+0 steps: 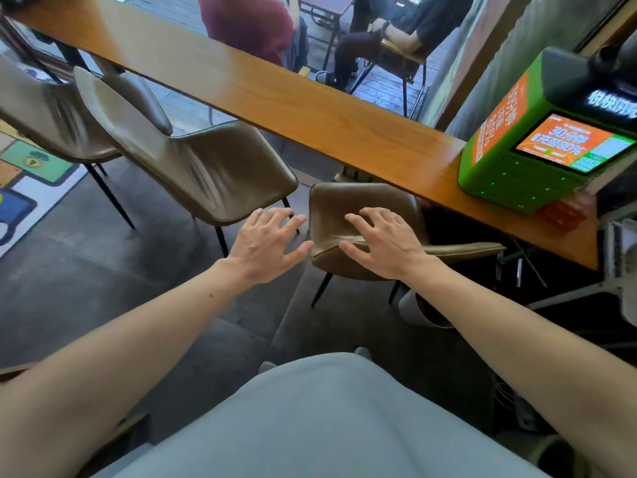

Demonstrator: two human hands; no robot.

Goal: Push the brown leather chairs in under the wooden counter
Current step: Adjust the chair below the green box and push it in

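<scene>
A long wooden counter point(310, 108) runs from upper left to lower right. Three brown leather chairs stand along it. The nearest chair point(341, 205) sits mostly under the counter, its backrest toward me. My right hand point(382, 241) rests flat on top of that backrest, fingers spread. My left hand point(267, 241) hovers open just left of the backrest, thumb close to its corner, holding nothing. The middle chair point(213, 174) stands out from the counter, turned sideways. The far chair point(51, 122) at the left is blurred.
A green charging kiosk point(537, 146) with a lit screen sits on the counter's right end. Beyond the glass, two people sit at outdoor tables. A colourful rug point(24, 188) lies at the left. White metal framework point(617, 270) and a pale bin stand at the right.
</scene>
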